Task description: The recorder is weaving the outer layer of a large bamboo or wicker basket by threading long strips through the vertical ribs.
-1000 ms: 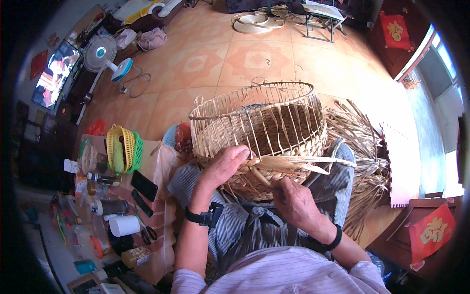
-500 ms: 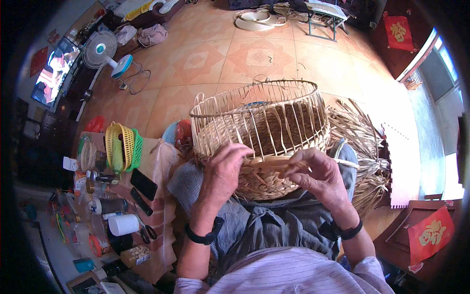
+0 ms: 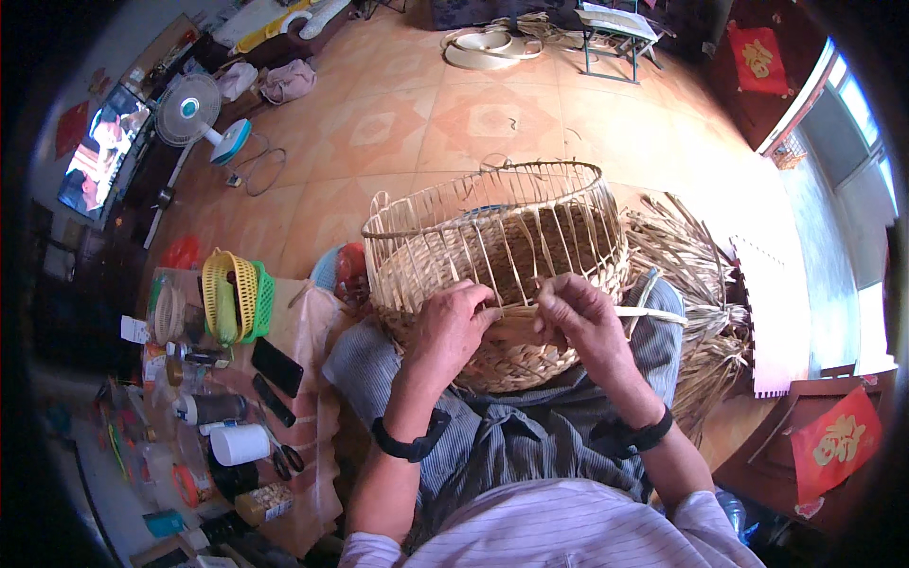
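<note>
1. Half-woven basket (image 3: 497,275): centre of frame, resting on the person's lap, tilted so its open mouth faces up and away.
2. Lower part is tightly woven, tan; upper part is bare upright stakes, pale, capped by a rim hoop.
3. Weaving strip (image 3: 653,313): flat, pale, runs along the top edge of the woven band at centre right, its free end sticking out past the basket's right side.

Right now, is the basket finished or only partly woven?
Partly woven: the basket has a dense lower wall, but bare upright stakes up to its rim; both hands work a strip.
</note>
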The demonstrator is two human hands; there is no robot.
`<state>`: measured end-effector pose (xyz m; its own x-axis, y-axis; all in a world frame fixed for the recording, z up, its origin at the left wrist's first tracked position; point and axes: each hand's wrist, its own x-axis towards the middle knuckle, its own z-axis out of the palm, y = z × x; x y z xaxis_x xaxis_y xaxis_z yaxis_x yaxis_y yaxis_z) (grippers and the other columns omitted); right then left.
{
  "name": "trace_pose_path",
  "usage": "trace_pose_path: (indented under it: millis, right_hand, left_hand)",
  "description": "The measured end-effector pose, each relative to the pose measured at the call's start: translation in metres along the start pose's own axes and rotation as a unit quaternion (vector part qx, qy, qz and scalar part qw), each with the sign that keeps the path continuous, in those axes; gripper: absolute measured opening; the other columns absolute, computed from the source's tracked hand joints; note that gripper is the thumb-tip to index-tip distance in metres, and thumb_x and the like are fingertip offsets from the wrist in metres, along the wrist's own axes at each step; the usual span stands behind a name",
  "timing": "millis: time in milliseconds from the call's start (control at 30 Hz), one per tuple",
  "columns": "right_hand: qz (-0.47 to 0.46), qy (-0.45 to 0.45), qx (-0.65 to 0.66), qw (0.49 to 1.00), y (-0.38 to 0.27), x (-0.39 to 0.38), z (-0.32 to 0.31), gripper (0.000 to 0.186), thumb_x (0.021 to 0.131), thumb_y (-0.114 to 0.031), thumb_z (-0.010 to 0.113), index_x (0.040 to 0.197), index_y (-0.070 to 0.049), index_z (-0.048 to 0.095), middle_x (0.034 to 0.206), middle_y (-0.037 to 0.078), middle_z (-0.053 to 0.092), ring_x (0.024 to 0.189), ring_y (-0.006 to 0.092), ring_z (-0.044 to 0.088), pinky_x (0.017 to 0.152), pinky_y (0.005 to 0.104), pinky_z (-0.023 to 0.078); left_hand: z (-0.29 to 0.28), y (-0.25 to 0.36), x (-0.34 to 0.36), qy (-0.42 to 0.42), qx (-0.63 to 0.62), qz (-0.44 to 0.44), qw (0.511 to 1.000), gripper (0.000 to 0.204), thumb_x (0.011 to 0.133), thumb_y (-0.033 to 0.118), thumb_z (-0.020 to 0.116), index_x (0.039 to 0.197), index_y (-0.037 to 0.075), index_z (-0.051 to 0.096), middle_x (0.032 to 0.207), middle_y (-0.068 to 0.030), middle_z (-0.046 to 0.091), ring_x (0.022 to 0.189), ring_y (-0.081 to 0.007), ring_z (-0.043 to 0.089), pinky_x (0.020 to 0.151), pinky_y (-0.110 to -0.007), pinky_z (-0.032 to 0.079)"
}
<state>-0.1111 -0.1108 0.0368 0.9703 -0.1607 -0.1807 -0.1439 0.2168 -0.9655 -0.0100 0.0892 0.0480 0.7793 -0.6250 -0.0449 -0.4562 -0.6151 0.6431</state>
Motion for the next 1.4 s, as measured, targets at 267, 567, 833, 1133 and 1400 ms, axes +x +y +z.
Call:
trace_pose_path:
  millis: [267,567,833,1133,1400]
  right_hand:
    - [-0.146,0.039,-0.287,0.946,0.004,-0.001,0.013,0.026,0.093,-0.02,0.083,0.104,0.0,0.07,0.085,0.013,0.071,0.074,0.0259,0.072,0.066,0.0392,0.055]
    - [-0.196,0.049,-0.464,0.863,0.011,0.005,0.033,0.017,0.087,-0.018,0.081,0.099,-0.009,0.073,0.089,0.014,0.069,0.082,0.0404,0.07,0.07,0.0486,0.055]
    - [-0.228,0.047,-0.521,0.821,0.015,0.001,0.039,0.017,0.085,-0.018,0.082,0.091,-0.008,0.07,0.086,0.013,0.065,0.075,0.0379,0.069,0.064,0.048,0.053]
    - [-0.273,0.074,-0.532,0.799,0.017,0.006,0.039,0.017,0.083,-0.011,0.079,0.086,-0.005,0.063,0.086,0.014,0.063,0.083,0.0376,0.063,0.069,0.0498,0.05]
    - [-0.258,0.072,-0.545,0.794,0.005,-0.002,0.037,0.02,0.082,-0.016,0.083,0.088,-0.006,0.066,0.084,0.012,0.064,0.083,0.0364,0.064,0.071,0.0478,0.051]
  left_hand:
    - [0.005,-0.007,0.019,-0.05,-0.028,-0.005,0.998,0.018,0.09,0.011,0.075,0.106,0.003,0.073,0.101,-0.0198,0.073,0.098,-0.0393,0.072,0.087,-0.046,0.056]
    - [0.024,-0.023,0.031,-0.101,0.022,-0.025,0.994,0.018,0.083,0.004,0.07,0.101,0.003,0.074,0.098,-0.0249,0.074,0.099,-0.0439,0.072,0.084,-0.049,0.057]
    - [0.012,-0.051,0.039,-0.165,-0.051,0.083,0.981,0.021,0.09,0.017,0.077,0.104,0.001,0.076,0.102,-0.0245,0.076,0.1,-0.0403,0.074,0.086,-0.047,0.058]
    - [0.012,-0.045,0.049,-0.195,-0.028,0.076,0.978,0.022,0.089,0.014,0.073,0.106,0.001,0.076,0.105,-0.022,0.077,0.103,-0.0387,0.074,0.088,-0.046,0.057]
    - [0.018,-0.036,0.033,-0.115,0.041,0.094,0.988,0.019,0.089,0.011,0.071,0.105,0.0,0.068,0.105,-0.024,0.072,0.104,-0.0432,0.069,0.089,-0.051,0.055]
